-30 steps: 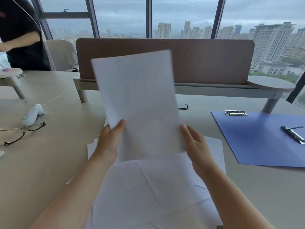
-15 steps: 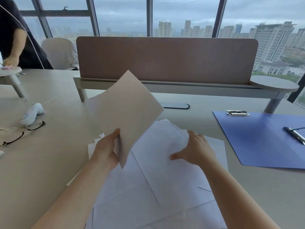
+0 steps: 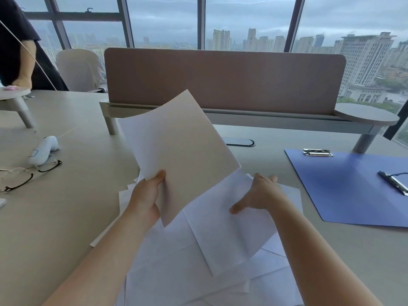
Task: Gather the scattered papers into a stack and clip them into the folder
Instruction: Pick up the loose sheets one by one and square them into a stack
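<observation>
At a window-side desk, the left hand pinches gathered sheets aloft while the right hand, spread wide, reaches for loose papers bound for the folder.

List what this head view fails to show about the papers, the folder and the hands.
- Right hand: fingertips lie out of sight beyond the hand, so its hold on the loose papers is unclear.
- Held sheets in the left hand: count unreadable; edges overlap.
- Blue folder: right part cut by the frame edge.
- Print on the papers: too faint.
</observation>
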{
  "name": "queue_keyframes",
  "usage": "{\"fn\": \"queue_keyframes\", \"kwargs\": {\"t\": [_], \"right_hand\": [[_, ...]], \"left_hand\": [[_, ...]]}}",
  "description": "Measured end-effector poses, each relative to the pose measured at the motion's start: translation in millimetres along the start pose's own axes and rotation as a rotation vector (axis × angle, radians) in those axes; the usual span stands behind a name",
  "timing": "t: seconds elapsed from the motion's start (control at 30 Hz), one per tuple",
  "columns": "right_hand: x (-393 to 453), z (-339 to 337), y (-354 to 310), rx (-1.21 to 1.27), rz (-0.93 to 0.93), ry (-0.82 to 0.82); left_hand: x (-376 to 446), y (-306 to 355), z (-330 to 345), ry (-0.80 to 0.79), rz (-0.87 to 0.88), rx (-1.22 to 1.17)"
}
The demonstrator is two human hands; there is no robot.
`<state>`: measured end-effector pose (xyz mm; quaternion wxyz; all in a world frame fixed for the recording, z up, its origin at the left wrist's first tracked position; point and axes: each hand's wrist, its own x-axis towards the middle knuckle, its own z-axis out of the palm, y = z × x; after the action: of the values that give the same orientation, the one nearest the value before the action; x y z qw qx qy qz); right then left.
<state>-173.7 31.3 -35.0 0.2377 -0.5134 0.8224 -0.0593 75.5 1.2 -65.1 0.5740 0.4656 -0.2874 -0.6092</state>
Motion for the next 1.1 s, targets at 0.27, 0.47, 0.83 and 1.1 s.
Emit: {"fn": "queue_keyframes", "kwargs": {"t": [0.27,0.47,0.83,1.1], "right_hand": [[4.8,6.8,22.6,0.552,-0.159,-0.001],[-1.0,18.1,31.0,1.147,-0.178,-0.033],[-18.7,15.9,18.6,1.450,-0.145,-0.182],[-20.4,26.9,10.0,1.241,-0.251,-0.098]], "left_hand": [[-3.0,2.5,2.3,-0.043,0.009,0.148],[-6.6,-2.4,6.4,-0.053,0.165,0.368],[-7.4,-6.1,3.3,-0.165,0.362,0.545],[-8.3,4.5,2.9,-0.215,0.072,0.199]]}}
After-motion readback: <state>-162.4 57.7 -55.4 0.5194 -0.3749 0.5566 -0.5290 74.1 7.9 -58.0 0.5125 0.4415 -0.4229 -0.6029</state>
